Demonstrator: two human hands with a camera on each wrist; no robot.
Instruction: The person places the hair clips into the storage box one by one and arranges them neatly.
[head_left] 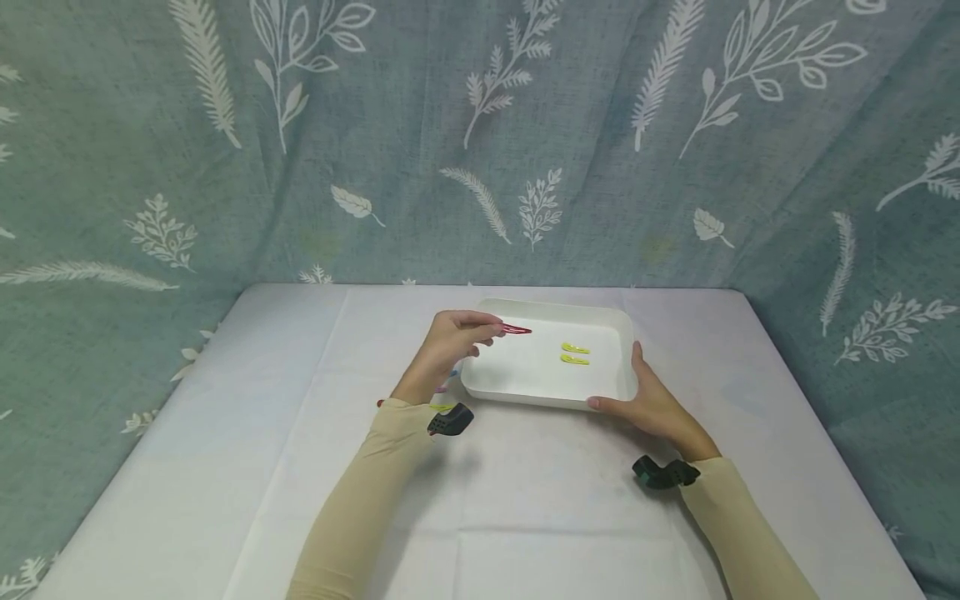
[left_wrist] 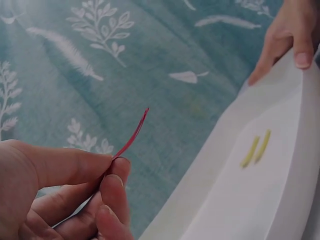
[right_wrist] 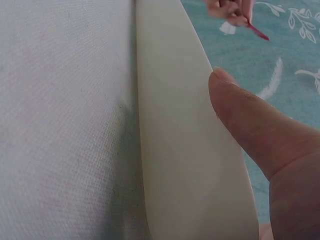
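Note:
My left hand (head_left: pixel 459 335) pinches a red snap hair clip (head_left: pixel 516 329) between thumb and fingers, above the left part of a white tray (head_left: pixel 525 398). The left wrist view shows the red clip edge-on, its free end pointing up and away from the fingertips. Two yellow snap hair clips (head_left: pixel 575 360) lie side by side on the tray's floor, right of the middle. At the tray's front right corner, my right hand (head_left: pixel 660 407) grips the wall. Its thumb (right_wrist: pixel 240 97) lies against the rim in the right wrist view; most of its other fingers are hidden there.
Small coloured pieces, among them a yellow one (head_left: pixel 441 407) and a pink one (head_left: pixel 441 389), lie on the white-covered table (head_left: pixel 300 500) left of the tray, partly hidden by my left wrist. A leaf-patterned blue-green curtain (head_left: pixel 420 167) hangs behind the table.

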